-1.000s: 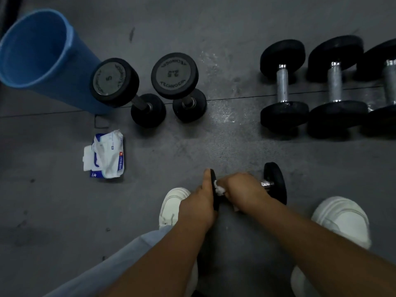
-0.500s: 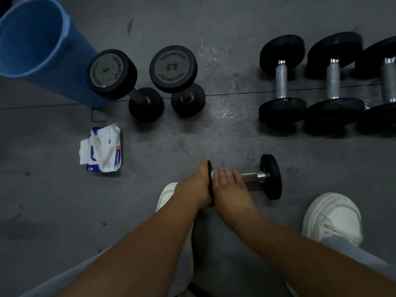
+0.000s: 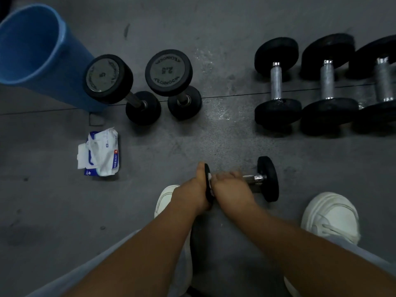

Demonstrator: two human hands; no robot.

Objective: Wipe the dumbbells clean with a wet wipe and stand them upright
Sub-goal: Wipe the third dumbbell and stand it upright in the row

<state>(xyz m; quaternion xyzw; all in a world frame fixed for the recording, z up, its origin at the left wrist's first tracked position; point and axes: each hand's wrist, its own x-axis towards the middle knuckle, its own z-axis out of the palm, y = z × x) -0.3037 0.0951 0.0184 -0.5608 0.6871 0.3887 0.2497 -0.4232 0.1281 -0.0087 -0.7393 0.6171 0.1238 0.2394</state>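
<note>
A small black dumbbell lies on its side on the grey floor between my feet. My left hand grips its left head, thumb up along the disc. My right hand is wrapped over the metal handle right beside that head, holding a white wet wipe that shows only as a small edge between the hands. Two dumbbells stand upright at the back left: one marked 5 and one marked 2.5. Three more lie on their sides at the back right.
A blue bin stands at the far left, just behind the upright dumbbells. A pack of wet wipes lies open on the floor to the left. My white shoes flank the dumbbell I hold.
My right hand has shifted back and forth along the handle with the wipe; it now sits close against the left head. The left hand keeps its hold on that head.
</note>
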